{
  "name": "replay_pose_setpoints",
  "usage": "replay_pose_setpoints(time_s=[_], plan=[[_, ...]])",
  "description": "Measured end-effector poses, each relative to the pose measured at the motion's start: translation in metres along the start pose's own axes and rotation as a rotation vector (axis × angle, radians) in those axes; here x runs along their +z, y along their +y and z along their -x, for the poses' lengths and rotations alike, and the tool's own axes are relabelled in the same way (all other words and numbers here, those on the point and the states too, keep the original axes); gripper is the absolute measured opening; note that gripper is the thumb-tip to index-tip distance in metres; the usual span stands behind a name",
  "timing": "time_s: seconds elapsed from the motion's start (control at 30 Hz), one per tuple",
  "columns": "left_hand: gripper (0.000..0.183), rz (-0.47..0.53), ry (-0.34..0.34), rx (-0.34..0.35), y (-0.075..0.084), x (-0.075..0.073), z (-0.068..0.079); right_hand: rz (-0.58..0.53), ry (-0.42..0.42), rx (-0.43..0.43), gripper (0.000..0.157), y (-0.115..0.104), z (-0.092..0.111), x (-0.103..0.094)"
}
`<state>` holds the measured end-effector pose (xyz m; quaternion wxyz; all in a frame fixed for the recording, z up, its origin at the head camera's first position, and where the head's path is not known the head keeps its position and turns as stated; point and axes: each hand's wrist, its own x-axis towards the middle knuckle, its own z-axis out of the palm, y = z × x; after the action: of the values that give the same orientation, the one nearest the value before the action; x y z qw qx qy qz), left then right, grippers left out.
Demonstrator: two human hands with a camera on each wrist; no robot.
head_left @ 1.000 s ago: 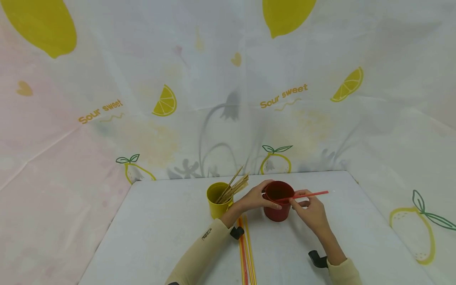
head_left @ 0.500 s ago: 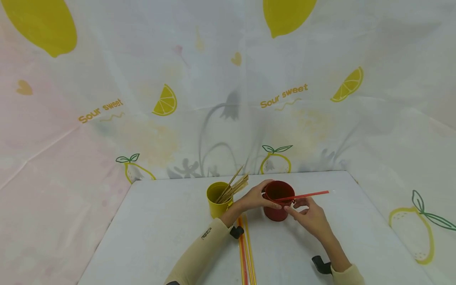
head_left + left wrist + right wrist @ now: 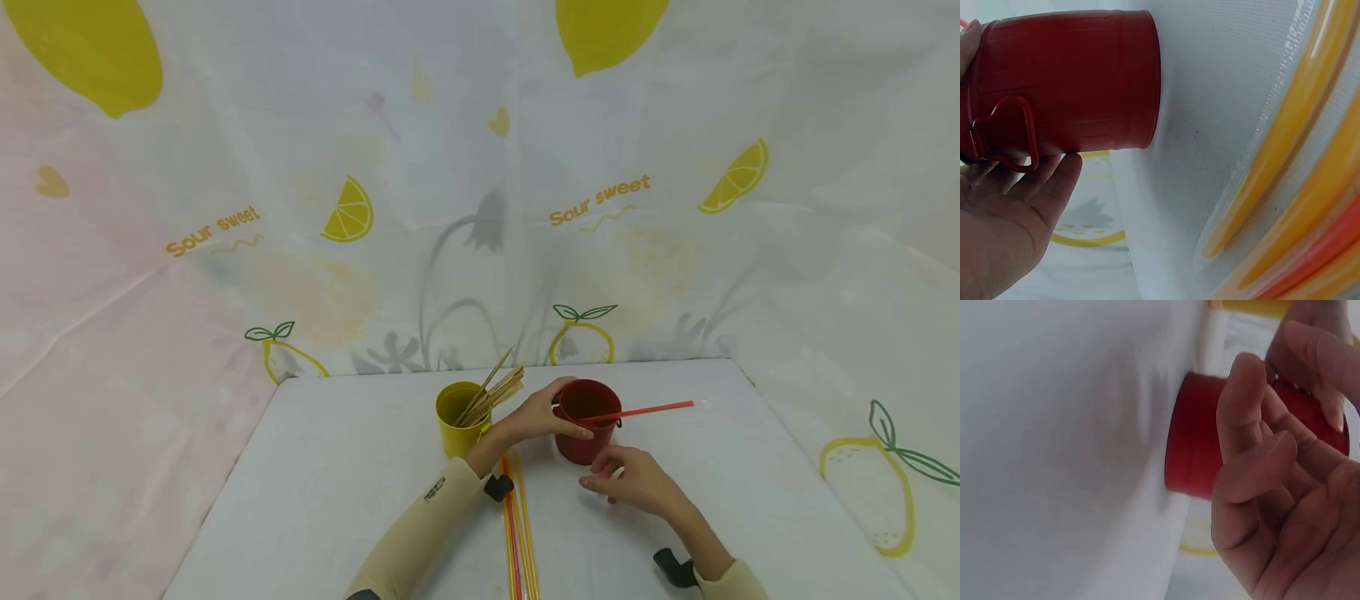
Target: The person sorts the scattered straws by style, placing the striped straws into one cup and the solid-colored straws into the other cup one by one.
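One red bucket (image 3: 577, 447) stands upright on the bench (image 3: 337, 475), mouth upward. One red straw (image 3: 652, 410) rests across its rim, lower end inside and free end pointing out to the bucket's right; its long axis runs sideways with a slight upward tilt. The left hand (image 3: 543, 417) grasps the bucket from its left, thumb over the near side. The right hand (image 3: 637, 482) sits just in front of the bucket, fingers released and loosely curled. Left of the bucket is one yellow bucket (image 3: 457, 437) with several wooden sticks (image 3: 495, 396), too bunched to count. Left and nearer lie three yellow straws (image 3: 1263, 165) and one more red straw (image 3: 1322, 245), lengthwise toward the person.
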<state>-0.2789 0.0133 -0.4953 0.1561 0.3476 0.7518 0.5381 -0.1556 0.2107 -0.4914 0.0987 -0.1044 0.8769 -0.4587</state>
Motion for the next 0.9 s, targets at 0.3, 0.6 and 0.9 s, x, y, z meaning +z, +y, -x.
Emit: replay_pose_setpoints(time_s=[0.3,0.6,0.9], plan=[[0.076,-0.024,-0.009,-0.007,-0.001,-0.001,0.000,-0.067,-0.255,-0.052,0.025,-0.011,-0.004,0.023],[0.076,-0.035,-0.008,-0.017,0.001,-0.001,0.000,-0.054,-0.356,-0.071,0.023,-0.016,-0.006,0.046],[0.075,-0.038,-0.010,-0.015,0.002,0.000,0.002,0.086,-0.311,-0.054,0.027,-0.022,-0.006,0.071]])
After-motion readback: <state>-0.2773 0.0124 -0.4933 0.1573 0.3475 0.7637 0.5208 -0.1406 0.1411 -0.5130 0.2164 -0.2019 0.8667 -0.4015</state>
